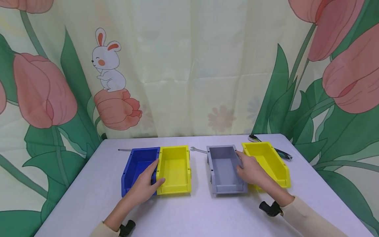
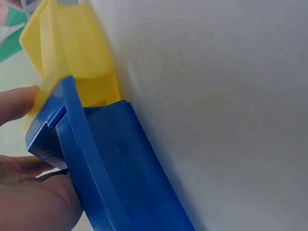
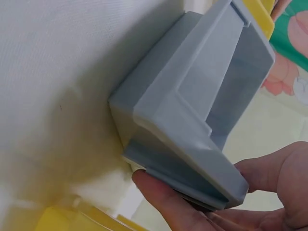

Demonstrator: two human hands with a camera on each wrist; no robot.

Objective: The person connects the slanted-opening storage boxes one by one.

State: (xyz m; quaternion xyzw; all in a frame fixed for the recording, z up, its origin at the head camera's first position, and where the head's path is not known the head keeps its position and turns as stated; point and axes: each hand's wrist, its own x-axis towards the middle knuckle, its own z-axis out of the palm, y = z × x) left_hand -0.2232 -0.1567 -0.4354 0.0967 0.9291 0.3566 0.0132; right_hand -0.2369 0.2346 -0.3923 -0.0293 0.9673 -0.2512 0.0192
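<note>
Lower left-centre: blue bin, yellow bin seemingly paired, left hand gripping blue bin. Lower right-centre: right hand pinches grey bin, unjoined.

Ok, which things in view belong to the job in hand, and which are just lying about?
Likely in the job:
blue bin and left yellow bin, at the left hand
grey bin, gripped by the right hand

Seemingly lying about, unheld:
right yellow bin
wrench
thin rod
dark-handled tool
</note>
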